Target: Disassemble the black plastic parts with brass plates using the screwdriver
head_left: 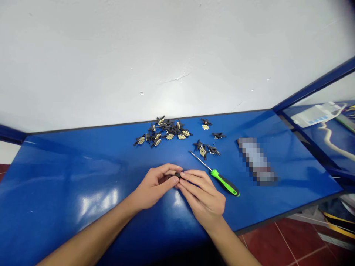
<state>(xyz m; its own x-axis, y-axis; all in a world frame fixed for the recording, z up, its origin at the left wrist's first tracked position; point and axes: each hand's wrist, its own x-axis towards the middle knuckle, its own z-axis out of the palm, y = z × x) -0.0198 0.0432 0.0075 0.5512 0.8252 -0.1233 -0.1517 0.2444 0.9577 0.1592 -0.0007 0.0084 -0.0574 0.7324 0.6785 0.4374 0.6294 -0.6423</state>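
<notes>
My left hand (155, 184) and my right hand (203, 194) meet over the front middle of the blue table (69, 177). Pinched between the fingertips of both is a small black plastic part (178, 175), mostly covered by the fingers. Beyond the hands lies a pile of similar black parts with brass-coloured discs (172, 129). Several more such parts (203, 149) lie apart to the right of the pile. A screwdriver (226, 183) with a green and black handle rests just right of my right hand, its tip pointing toward the pile.
A blurred-out rectangular object (257, 160) lies on the table's right side. A white wall (166, 55) rises along the back edge. Past the blue frame at right are a white device (316, 113) and a pale cable (330, 138). Red floor tiles (274, 240) show below.
</notes>
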